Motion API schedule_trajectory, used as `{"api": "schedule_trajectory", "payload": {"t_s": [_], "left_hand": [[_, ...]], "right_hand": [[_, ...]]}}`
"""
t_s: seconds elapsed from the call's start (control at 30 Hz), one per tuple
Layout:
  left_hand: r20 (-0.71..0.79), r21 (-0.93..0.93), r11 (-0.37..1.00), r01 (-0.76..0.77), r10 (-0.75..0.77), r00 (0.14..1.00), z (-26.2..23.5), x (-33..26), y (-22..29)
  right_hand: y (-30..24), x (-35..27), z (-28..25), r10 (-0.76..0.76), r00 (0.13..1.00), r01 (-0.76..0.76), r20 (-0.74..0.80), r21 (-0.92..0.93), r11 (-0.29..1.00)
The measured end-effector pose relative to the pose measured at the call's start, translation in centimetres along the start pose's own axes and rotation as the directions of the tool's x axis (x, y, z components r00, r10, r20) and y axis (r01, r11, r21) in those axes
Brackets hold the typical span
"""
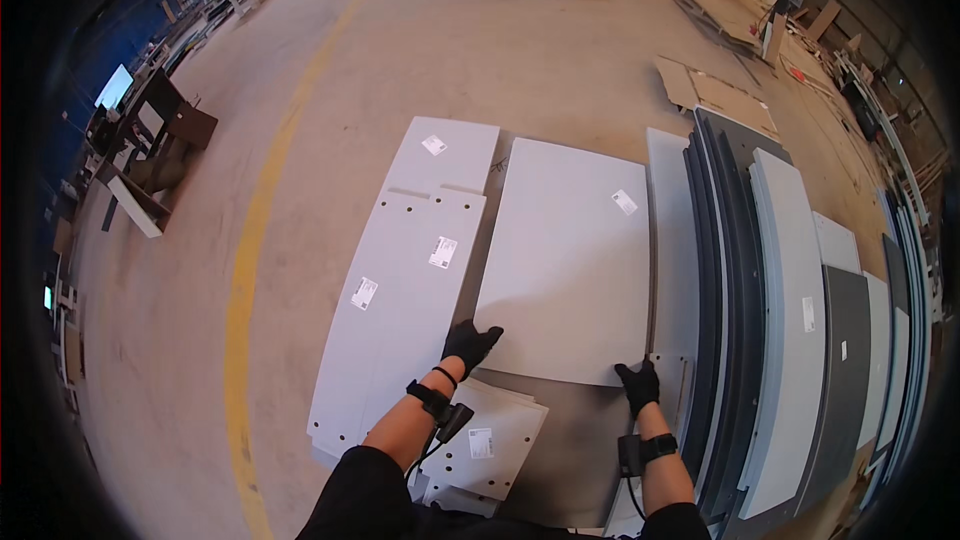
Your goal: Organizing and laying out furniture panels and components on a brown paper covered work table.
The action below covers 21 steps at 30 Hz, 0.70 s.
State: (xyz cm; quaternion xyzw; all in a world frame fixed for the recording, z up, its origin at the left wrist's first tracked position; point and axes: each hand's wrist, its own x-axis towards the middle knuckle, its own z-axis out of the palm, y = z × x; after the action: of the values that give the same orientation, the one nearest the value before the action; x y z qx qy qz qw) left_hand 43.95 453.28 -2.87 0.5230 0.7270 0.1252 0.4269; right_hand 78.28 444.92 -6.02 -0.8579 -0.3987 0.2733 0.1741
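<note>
Grey, flat board (566, 258) lies on the floor (450, 40), and the left hand (469, 344) and right hand (638, 386) clamp its near edge to lift it evenly.

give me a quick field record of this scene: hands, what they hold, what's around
left hand: gloved left hand grips near left corner of large grey panel
right hand: gloved right hand grips its near right corner
left of it: long drilled panels
right: stacked grey panels
below: small panels
floor: concrete, yellow line
</note>
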Motion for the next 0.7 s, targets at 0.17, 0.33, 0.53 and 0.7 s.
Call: {"api": "schedule_trajectory", "payload": {"t_s": [0.17, 0.33, 0.53, 0.7], "left_hand": [[0.290, -0.636, 0.755, 0.160, 0.042, 0.956, -4.1, -1.8, 3.7], [0.313, -0.779, 0.615, 0.126, 0.208, 0.927, -5.0, -2.1, 3.2], [0.175, -0.791, 0.606, -0.079, 0.349, 0.921, -6.3, -9.4, -1.3], [0.030, -0.617, 0.761, -0.199, 0.276, 0.961, -6.9, -15.0, -4.0]], "right_hand": [[-4.7, 0.6, -6.2, -0.007, 0.934, -0.198, 0.357, 0.536, 0.821], [-4.4, -1.6, -7.7, -0.091, 0.967, -0.049, 0.238, 0.525, 0.850], [-5.7, -13.1, -11.8, -0.182, 0.979, 0.120, 0.094, 0.457, 0.882], [-3.3, -21.9, -16.6, -0.115, 0.993, 0.090, 0.041, 0.383, 0.919]]}}
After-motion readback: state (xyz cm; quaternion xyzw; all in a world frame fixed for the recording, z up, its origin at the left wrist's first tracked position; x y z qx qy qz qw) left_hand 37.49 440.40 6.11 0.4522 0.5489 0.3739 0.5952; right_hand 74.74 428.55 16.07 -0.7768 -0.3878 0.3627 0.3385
